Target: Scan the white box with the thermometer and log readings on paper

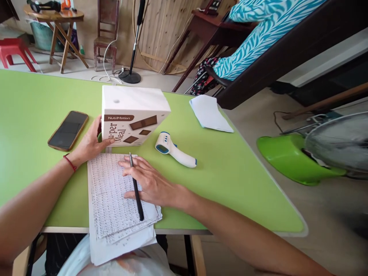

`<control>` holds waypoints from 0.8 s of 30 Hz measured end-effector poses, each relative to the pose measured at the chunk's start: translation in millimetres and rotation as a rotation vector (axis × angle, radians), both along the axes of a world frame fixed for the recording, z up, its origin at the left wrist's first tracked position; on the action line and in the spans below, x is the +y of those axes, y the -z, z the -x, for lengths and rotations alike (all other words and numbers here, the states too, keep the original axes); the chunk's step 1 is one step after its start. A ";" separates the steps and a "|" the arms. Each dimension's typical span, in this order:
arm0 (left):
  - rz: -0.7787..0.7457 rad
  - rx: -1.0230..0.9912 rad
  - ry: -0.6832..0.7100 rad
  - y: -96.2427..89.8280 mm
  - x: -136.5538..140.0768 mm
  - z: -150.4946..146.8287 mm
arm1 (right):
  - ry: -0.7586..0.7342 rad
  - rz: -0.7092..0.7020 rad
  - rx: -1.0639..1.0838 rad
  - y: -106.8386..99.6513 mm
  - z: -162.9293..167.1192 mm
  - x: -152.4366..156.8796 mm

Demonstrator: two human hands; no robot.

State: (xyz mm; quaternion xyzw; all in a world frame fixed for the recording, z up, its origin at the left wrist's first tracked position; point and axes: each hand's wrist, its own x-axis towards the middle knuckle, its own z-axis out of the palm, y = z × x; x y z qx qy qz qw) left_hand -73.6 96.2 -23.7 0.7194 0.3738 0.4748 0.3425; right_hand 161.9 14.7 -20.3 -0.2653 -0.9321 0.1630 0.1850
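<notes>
A white NutriMotion box with brown bar pictures on its front stands on the green table. My left hand grips its lower left corner, thumb on the front face and the other fingers partly hidden behind the side. Below the box lies a stack of handwritten sheets, its lower end jutting past the table's near edge. On the sheets rests my right hand, fingers somewhat spread, with a black pen tucked among them. A white and blue infrared thermometer lies just beyond my right hand.
Left of the box lies a smartphone. White papers sit near the far right edge of the green table. Beyond are a person in blue patterned clothes, a stand with a round base, and a green plastic object at right.
</notes>
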 end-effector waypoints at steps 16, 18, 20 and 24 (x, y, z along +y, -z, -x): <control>-0.473 0.851 0.303 -19.3 -57.4 -37.1 | 0.364 0.119 0.822 15.9 -26.2 20.8; -0.385 0.900 0.325 -12.5 -59.4 -40.0 | 0.449 0.265 0.831 17.7 -27.1 20.8; -0.355 0.909 0.326 -7.8 -60.5 -41.5 | 0.486 0.400 0.830 20.0 -24.5 22.2; -0.372 0.909 0.353 -4.6 -65.6 -44.3 | 0.508 0.546 0.941 25.6 -18.7 30.9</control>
